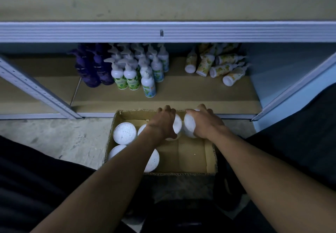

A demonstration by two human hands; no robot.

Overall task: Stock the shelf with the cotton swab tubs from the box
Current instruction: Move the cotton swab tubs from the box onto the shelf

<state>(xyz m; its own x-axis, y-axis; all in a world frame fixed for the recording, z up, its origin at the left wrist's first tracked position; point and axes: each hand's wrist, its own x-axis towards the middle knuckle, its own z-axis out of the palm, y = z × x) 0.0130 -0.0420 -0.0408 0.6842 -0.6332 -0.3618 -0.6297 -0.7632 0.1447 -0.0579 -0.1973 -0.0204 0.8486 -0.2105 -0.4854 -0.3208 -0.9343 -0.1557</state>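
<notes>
An open cardboard box [211, 157] stands on the floor in front of the bottom shelf [181, 96]. Several round white cotton swab tubs lie in its left half; one tub [124, 133] is fully visible. My left hand [164, 123] grips a white tub [177, 126] at the box's far edge. Just to its right, my right hand [206, 122] grips another white tub [189, 125]. Both held tubs are tilted and sit side by side, almost touching. The box's right half shows bare cardboard.
On the bottom shelf stand purple pump bottles [92, 67] and white pump bottles [138, 69]; yellow-labelled bottles [216, 65] lie toppled at right. Slanted metal uprights [36, 89] flank the bay. An upper shelf edge [163, 32] overhangs. Bare shelf board lies between bottles and box.
</notes>
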